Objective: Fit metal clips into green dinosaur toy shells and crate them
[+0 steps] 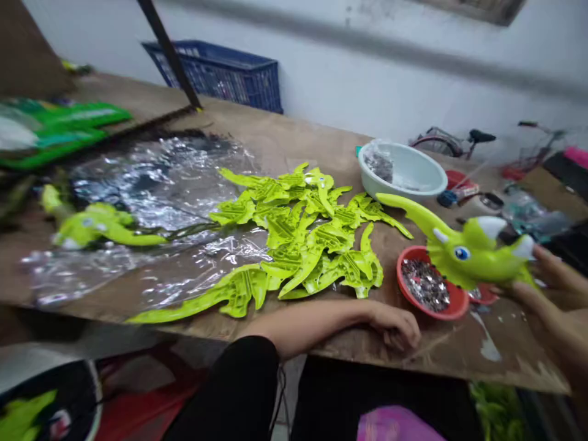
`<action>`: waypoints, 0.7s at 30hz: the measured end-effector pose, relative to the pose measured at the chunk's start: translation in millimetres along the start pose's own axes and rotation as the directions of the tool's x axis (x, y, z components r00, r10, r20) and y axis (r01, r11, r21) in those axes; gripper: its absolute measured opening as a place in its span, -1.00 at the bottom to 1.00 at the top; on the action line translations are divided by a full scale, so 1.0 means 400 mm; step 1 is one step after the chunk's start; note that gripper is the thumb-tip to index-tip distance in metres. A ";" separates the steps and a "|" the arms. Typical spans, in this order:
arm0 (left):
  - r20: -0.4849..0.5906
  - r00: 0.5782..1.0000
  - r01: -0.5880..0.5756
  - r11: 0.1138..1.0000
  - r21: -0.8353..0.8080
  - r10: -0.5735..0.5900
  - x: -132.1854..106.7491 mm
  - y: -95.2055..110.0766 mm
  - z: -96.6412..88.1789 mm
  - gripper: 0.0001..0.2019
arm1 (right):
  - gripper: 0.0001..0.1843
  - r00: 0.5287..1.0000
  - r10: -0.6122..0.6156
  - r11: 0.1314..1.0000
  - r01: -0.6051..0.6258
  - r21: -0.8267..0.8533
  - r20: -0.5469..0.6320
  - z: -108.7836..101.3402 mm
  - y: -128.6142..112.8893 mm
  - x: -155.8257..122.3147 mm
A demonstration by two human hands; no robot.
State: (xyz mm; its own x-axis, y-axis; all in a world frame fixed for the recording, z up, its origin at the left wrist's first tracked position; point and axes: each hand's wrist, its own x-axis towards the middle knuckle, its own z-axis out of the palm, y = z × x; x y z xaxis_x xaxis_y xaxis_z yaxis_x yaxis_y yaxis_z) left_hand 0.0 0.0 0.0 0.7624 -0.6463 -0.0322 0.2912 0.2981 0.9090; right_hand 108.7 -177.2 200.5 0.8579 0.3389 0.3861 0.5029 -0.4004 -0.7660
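At the right, my right hand [551, 294] grips a lime-green toy dinosaur [478, 251] by its snout end. The toy has white horns, a painted blue eye and a long curved tail-like end that points left. My left hand [395, 324] lies on the table's front part with its fingers curled; whatever is inside them is hidden. Just beyond that hand stands a red bowl [448, 309] of small shiny metal pieces. A pile of lime-green plastic toy halves [316, 239], several with ribbed insides showing, spreads to the left of the bowl.
A pale basin [413, 168] with a clear bag in it stands at the back. Clear plastic sheeting [184, 190] covers the left, where another green toy [98, 223] lies. A blue crate [229, 73] stands by the wall. A dark post [168, 52] rises from the table [298, 131].
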 end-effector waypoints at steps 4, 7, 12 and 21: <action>-0.327 0.938 -0.116 0.993 0.028 0.119 -0.013 -0.020 0.066 -0.37 | -0.50 0.994 0.096 0.939 -0.071 0.336 -0.059 -0.046 0.296 -0.260; -0.575 0.767 -0.317 0.947 0.048 0.286 -0.002 -0.087 0.214 -0.04 | -0.78 0.905 -0.426 0.838 0.404 0.366 -0.025 -0.011 0.348 -0.395; -0.951 0.113 -0.585 0.793 0.172 0.289 -0.027 -0.180 0.446 -0.04 | -0.70 0.431 -0.886 0.457 0.759 0.464 0.168 0.089 0.281 -0.447; -0.937 -0.213 -0.520 0.779 0.349 0.278 -0.140 -0.066 0.420 -0.31 | -0.53 0.803 -0.485 0.856 0.517 -0.001 0.346 0.202 0.240 -0.032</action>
State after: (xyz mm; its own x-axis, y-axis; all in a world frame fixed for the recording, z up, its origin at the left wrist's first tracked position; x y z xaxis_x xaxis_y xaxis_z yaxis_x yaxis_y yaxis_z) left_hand -147.5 -89.8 47.6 0.4599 0.8784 -0.1297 -0.3716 0.3231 0.8704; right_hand 137.5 -151.1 80.5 0.4086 0.7608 0.5042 0.8744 -0.1679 -0.4553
